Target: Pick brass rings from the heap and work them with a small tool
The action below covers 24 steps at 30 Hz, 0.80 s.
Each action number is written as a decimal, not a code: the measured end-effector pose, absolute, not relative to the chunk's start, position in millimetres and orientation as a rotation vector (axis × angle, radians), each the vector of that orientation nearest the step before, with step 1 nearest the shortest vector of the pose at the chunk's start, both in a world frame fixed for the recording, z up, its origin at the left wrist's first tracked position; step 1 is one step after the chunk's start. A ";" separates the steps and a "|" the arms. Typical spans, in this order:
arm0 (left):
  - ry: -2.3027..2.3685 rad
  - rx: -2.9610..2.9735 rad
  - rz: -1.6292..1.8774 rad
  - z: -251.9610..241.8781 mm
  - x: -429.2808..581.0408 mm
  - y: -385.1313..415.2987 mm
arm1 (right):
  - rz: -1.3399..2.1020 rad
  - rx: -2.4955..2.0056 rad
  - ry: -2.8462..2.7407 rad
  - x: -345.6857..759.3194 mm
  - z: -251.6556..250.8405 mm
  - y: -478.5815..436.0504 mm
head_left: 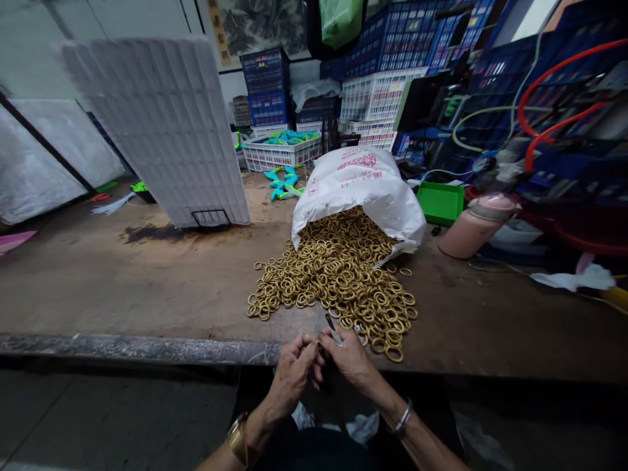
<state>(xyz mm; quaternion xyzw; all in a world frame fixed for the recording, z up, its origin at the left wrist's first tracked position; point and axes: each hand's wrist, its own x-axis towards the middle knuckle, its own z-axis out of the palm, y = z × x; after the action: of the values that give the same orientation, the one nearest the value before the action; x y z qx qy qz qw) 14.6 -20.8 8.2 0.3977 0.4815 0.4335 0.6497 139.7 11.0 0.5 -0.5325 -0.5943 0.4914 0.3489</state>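
Note:
A heap of brass-coloured rings (338, 278) spills from a white sack (363, 190) lying on its side on the brown workbench (122, 281). At the bench's front edge my left hand (293, 374) is closed in a pinch, fingertips against those of my right hand; what it pinches is too small to make out. My right hand (349, 358) is closed on a small metal blade tool (332, 327) that points up towards the ring heap. A watch sits on my left wrist, a bangle on my right.
A tall white ribbed tray stack (161, 124) stands at the back left. A green tray (440, 201) and a pink flask (473, 226) lie right of the sack. White and blue crates (373, 98) with turquoise parts fill the back; red hoses (554, 104) and machinery are at the right.

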 end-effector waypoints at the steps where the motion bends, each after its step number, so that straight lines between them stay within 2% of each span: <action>1: 1.083 0.899 0.973 6.8 13.6 -21.0 | 1.232 -1.385 -1.575 139.1 -0.1 11.3; 6: 1.000 0.791 1.002 5.5 11.0 -22.5 | 1.193 -1.418 -1.622 138.1 -3.3 11.9; 12: 1.019 0.739 1.068 10.1 10.2 -21.2 | 0.859 -1.525 -2.046 142.2 0.9 3.7; 24: 1.174 0.890 1.113 10.1 7.2 -22.3 | 0.659 -1.619 -2.348 137.6 -1.2 0.8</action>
<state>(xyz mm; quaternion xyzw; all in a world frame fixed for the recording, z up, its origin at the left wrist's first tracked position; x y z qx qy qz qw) 7.2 -22.3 10.1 0.3844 0.5072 0.4809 0.6032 137.6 0.8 -1.2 -0.5499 -0.7976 0.2238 0.1068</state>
